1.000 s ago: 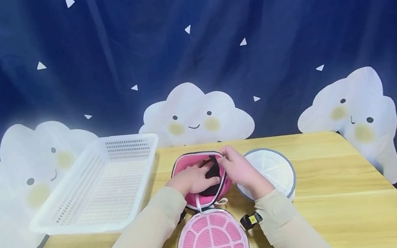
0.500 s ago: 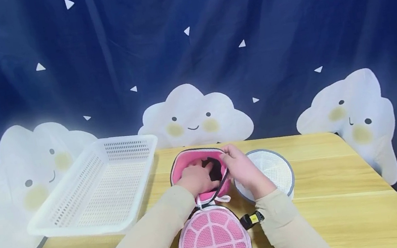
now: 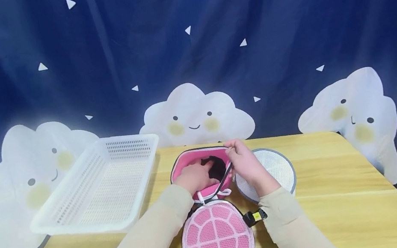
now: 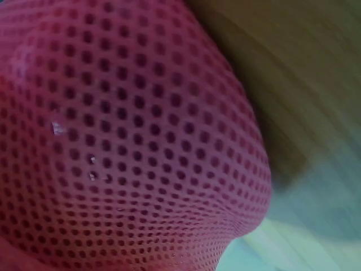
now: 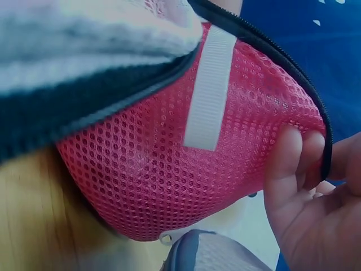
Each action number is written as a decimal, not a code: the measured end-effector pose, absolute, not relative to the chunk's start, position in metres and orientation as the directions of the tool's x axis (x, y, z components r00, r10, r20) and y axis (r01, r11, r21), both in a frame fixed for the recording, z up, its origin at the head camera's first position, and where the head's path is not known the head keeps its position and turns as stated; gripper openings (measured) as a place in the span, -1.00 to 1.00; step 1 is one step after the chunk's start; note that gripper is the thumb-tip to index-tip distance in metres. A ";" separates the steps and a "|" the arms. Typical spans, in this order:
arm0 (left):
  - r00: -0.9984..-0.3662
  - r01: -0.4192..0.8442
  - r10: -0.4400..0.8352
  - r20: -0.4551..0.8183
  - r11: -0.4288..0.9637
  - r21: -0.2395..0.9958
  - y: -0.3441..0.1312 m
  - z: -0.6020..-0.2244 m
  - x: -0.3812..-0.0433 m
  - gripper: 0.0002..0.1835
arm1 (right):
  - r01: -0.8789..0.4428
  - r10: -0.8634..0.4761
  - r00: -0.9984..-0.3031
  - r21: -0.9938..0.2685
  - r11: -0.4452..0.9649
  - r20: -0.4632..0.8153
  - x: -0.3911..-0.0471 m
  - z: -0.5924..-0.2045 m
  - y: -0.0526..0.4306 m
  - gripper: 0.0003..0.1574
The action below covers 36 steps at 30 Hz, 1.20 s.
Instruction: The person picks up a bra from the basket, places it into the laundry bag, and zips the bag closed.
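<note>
A pink mesh laundry bag (image 3: 181, 165) stands in the middle of the table, its zipped mouth spread wide. Its round pink lid (image 3: 217, 240) with white bands hangs folded out toward the person. My left hand (image 3: 196, 176) reaches inside, thumb and forefinger spread against a dark item (image 3: 218, 166); the other fingertips are hidden. The right hand (image 3: 245, 164) pinches the black-zipped rim on the right side. In the right wrist view, those fingers (image 5: 287, 164) curl over the pink mesh edge. The left wrist view is filled by the bag's mesh wall (image 4: 141, 130).
A white perforated plastic basket (image 3: 98, 226) stands to the left. Right of the bag, partly behind the right forearm, is a round white mesh bag (image 3: 277, 168) with grey trim. A dark blue curtain (image 3: 186, 48) with smiling clouds hangs behind the wooden table (image 3: 350, 195).
The left hand has sunk deeper into the bag. The right hand has drawn the rim slightly to the right, widening the mouth, and the lid has shifted a little right.
</note>
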<state>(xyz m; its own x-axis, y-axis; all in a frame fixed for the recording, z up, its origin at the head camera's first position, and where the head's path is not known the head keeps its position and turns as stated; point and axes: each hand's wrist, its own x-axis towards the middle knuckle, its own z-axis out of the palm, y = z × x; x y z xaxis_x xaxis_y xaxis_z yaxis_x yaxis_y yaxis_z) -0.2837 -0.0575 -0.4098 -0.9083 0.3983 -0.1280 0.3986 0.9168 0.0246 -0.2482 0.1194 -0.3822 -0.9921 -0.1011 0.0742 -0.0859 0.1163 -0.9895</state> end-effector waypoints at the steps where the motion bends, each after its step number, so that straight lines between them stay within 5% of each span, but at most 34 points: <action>1: -0.907 0.400 0.401 -0.129 0.916 0.034 -0.057 -0.410 -0.284 -0.16 | -0.084 -0.102 -0.992 -0.988 0.126 0.071 -0.248 -0.382 0.119 -0.67; 20: -0.891 0.441 0.448 -0.073 0.892 0.096 -0.072 -0.390 -0.269 -0.27 | -0.112 -0.110 -0.990 -0.957 0.267 0.085 -0.248 -0.382 0.122 -0.64; 27: -0.870 0.493 0.483 0.100 0.854 0.168 -0.087 -0.377 -0.259 -0.40 | -0.119 -0.125 -0.988 -0.954 0.275 0.087 -0.248 -0.383 0.122 -0.64; 33: -0.909 0.408 0.351 0.225 0.860 0.306 -0.104 -0.359 -0.250 -0.64 | -0.108 -0.118 -0.990 -0.953 0.283 0.078 -0.247 -0.384 0.122 -0.62; 36: -0.933 0.325 0.241 0.266 0.881 0.344 -0.113 -0.352 -0.248 -0.61 | -0.119 -0.116 -0.989 -0.951 0.285 0.089 -0.249 -0.385 0.123 -0.61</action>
<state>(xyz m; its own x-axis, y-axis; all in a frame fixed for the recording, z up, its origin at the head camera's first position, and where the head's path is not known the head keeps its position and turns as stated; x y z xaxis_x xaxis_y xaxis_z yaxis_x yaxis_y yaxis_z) -0.2485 -0.1134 -0.3524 -0.9334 0.2411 0.2656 0.3253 0.8809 0.3437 -0.2485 0.1234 -0.3847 -0.9892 -0.1165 0.0889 -0.1190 0.2852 -0.9511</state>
